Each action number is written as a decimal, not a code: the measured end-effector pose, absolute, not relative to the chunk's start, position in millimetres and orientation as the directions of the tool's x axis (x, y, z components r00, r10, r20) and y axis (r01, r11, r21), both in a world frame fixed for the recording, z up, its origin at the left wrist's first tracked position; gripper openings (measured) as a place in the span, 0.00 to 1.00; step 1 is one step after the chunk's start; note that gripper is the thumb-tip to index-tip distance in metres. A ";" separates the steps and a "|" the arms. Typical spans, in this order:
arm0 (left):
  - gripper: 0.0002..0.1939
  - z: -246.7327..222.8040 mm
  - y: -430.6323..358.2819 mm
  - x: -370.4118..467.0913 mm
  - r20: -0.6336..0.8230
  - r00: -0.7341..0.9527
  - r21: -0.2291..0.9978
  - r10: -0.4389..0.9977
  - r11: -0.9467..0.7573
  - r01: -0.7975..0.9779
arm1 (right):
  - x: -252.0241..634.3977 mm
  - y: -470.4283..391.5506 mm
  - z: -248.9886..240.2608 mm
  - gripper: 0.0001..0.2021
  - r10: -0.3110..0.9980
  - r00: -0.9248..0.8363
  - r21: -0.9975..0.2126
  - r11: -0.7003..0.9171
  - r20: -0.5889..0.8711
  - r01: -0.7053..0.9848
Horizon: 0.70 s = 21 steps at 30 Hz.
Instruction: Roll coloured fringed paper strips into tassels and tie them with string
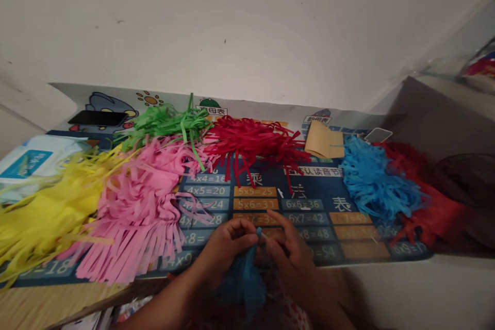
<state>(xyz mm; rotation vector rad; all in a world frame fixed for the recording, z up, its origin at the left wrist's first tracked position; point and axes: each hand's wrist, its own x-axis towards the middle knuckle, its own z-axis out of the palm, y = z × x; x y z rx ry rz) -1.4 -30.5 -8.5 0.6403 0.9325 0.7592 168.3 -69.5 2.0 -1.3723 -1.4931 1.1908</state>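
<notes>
My left hand (pixel 228 247) and my right hand (pixel 288 250) meet at the near edge of the table, just over the blue multiplication-table mat (pixel 309 206). Both pinch the top of a bunch of blue paper strips (pixel 245 281) that hangs down between them towards my lap. The fingertips of the two hands touch at the top of the bunch.
Piles of cut paper strips lie on the mat: yellow (pixel 46 211), pink (pixel 139 206), green (pixel 166 124), red (pixel 255 144), blue (pixel 375 178) and dark red (pixel 429 201). A black phone (pixel 96 117), a tan card (pixel 323 140) and a wipes packet (pixel 33 162) lie near the wall.
</notes>
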 end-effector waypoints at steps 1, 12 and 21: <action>0.22 -7.7 -30.5 -1.2 -0.454 0.382 0.777 0.805 0.567 -0.273 | 168.6 -69.7 1.1 0.22 0.990 -0.133 -0.961 -0.013 -0.052 0.278; 0.12 -3.6 -41.2 -0.2 -0.237 0.229 0.971 0.944 0.237 0.029 | 167.0 -66.0 -3.2 0.17 0.975 -0.168 -0.903 -0.061 -0.145 0.425; 0.02 -11.9 -60.9 1.8 -0.021 0.298 0.854 0.954 -0.138 0.502 | 167.2 -60.7 -5.7 0.14 0.995 -0.073 -0.997 -0.059 -0.063 0.057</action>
